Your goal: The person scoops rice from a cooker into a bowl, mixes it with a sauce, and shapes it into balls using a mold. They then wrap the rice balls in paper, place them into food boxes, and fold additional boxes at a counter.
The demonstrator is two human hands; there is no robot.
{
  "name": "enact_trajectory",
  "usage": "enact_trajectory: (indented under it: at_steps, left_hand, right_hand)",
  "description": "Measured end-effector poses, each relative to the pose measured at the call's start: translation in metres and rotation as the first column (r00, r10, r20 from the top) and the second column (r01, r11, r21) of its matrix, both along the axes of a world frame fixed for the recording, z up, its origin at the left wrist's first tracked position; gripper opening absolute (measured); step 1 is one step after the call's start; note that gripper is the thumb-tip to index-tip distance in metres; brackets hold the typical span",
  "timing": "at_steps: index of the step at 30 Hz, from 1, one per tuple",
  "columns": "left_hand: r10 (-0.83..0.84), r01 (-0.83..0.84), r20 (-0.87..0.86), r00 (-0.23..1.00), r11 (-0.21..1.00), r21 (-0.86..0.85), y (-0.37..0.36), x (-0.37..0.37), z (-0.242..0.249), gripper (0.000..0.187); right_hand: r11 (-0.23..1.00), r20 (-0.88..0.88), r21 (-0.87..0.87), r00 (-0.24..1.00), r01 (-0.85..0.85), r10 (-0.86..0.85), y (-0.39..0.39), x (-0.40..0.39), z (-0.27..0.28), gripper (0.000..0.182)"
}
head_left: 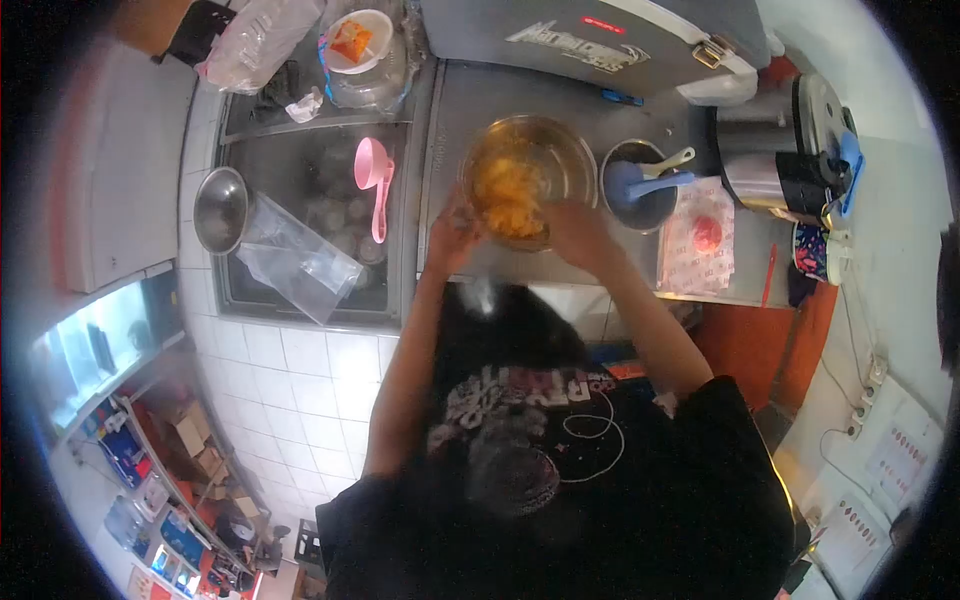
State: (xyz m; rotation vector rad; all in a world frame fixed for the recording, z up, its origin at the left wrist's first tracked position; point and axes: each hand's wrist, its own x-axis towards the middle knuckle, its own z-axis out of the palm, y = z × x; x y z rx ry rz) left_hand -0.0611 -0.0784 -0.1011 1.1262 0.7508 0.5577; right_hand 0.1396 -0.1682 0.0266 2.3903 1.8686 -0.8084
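A shiny metal bowl stands on the counter in front of me, with a loose orange-yellow food mixture inside. My left hand grips the bowl's left front rim. At the right front side, my right hand reaches over the rim beside the mixture; its fingers are blurred and partly hidden. To the right of the bowl sits a dark round pot holding a blue utensil and one with a pale handle. A pink round item rests on printed paper nearby.
On the left, a sunken glass-topped section carries a pink scoop, clear plastic bags and a small metal bowl. A large cooker stands right. A grey case and white tub are at the back.
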Motion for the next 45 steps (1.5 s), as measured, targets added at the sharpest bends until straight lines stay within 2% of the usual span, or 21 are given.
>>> enact_trajectory:
  at_steps: [2,4,5,8,11,16,19,21,22,24,25,27,28,30,31,34,35,37,41,43,45]
  left_hand:
    - [-0.026,0.098,-0.361,0.932,0.978,0.184,0.003,0.003,0.022,0.08]
    - [-0.03,0.058,-0.275,0.961,0.994,0.094,-0.001,0.003,0.021,0.08]
    - [-0.008,0.008,-0.182,0.983,1.0,-0.005,-0.003,0.003,0.019,0.08]
    - [-0.038,0.095,-0.27,0.962,0.975,0.201,-0.004,-0.005,-0.011,0.08]
    - [-0.045,0.054,-0.256,0.966,0.998,0.031,-0.004,0.0,0.012,0.082]
    - [-0.004,0.03,-0.271,0.963,0.995,0.092,-0.005,-0.003,-0.014,0.086]
    - [-0.043,0.137,-0.348,0.936,0.959,0.25,-0.001,-0.006,-0.022,0.086]
    - [-0.041,0.123,-0.311,0.95,0.961,0.247,-0.004,-0.009,-0.029,0.08]
    - [-0.045,0.115,-0.28,0.959,0.964,0.241,-0.005,-0.012,-0.032,0.074]
    - [-0.028,0.065,-0.221,0.975,0.985,0.161,-0.01,-0.002,0.001,0.075]
    - [-0.007,0.019,-0.156,0.988,0.997,0.078,-0.014,0.0,0.01,0.076]
    - [0.013,-0.007,-0.162,0.987,0.999,0.041,-0.014,0.001,0.011,0.077]
    - [0.017,-0.017,-0.17,0.985,1.0,-0.001,-0.013,0.002,0.011,0.078]
    - [0.0,0.034,-0.278,0.961,0.993,0.115,-0.011,0.003,0.016,0.077]
    - [-0.017,0.108,-0.388,0.922,0.971,0.212,-0.01,0.003,0.019,0.076]
    - [-0.009,0.074,-0.316,0.949,0.978,0.197,-0.008,-0.005,-0.012,0.074]
    - [-0.033,0.076,-0.254,0.967,0.984,0.161,-0.008,-0.006,-0.015,0.074]
    - [-0.022,0.059,-0.207,0.978,0.983,0.174,-0.012,-0.007,-0.016,0.073]
    - [-0.069,0.096,-0.184,0.98,0.986,0.139,-0.007,-0.003,0.004,0.068]
    - [-0.013,0.053,-0.195,0.981,0.978,0.201,-0.01,-0.001,0.003,0.071]
    - [0.044,0.011,-0.203,0.978,0.965,0.262,-0.008,-0.003,0.008,0.074]
  right_hand:
    - [0.996,-0.067,-0.003,0.993,0.093,-0.093,-0.002,0.015,0.021,0.019]
    - [0.984,-0.132,-0.004,0.975,0.18,-0.179,-0.003,0.024,0.002,0.019]
    - [0.995,-0.075,0.0,0.992,0.098,-0.098,-0.004,0.018,-0.033,0.018]
    - [0.999,0.048,-0.031,0.999,-0.012,0.013,0.012,-0.008,-0.06,0.016]
    - [1.0,0.132,-0.006,0.991,-0.01,0.01,0.026,0.004,-0.056,0.016]
    - [0.988,0.155,0.005,0.976,0.156,-0.155,0.019,0.057,0.012,0.022]
    - [0.988,-0.064,-0.038,0.987,0.149,-0.151,0.014,0.068,-0.06,0.021]
    - [0.884,-0.051,0.466,0.998,0.048,-0.028,0.016,0.06,-0.142,0.029]
    - [0.883,-0.053,0.468,0.998,0.039,-0.016,0.018,0.057,-0.119,0.029]
    - [0.923,-0.13,0.381,0.992,0.048,0.002,0.02,0.048,-0.038,0.026]
    - [0.925,-0.133,0.379,0.991,0.031,0.022,0.03,0.057,-0.038,0.026]
    - [0.992,0.136,-0.088,0.987,0.092,-0.08,0.057,0.088,-0.033,0.026]
    - [0.993,0.138,-0.083,0.988,0.078,-0.066,0.06,0.08,-0.031,0.026]
    - [0.998,-0.252,-0.022,0.966,0.052,-0.056,0.053,0.044,-0.025,0.031]
    - [1.0,-0.152,-0.001,0.988,-0.005,0.005,0.046,0.021,-0.023,0.032]
    - [0.932,0.23,0.256,0.952,-0.257,0.2,-0.014,-0.033,-0.071,0.027]
    - [0.93,0.235,0.252,0.949,-0.267,0.208,-0.012,-0.032,-0.075,0.027]
    - [0.998,-0.133,0.057,0.991,-0.003,0.011,-0.008,-0.032,-0.073,0.023]
    - [0.99,0.019,0.091,0.994,-0.109,0.108,0.003,-0.001,-0.016,0.024]
    - [0.999,-0.054,0.003,0.997,0.047,-0.047,0.007,0.0,0.011,0.023]
    - [0.996,-0.031,-0.006,0.995,0.091,-0.091,0.014,-0.006,-0.029,0.022]
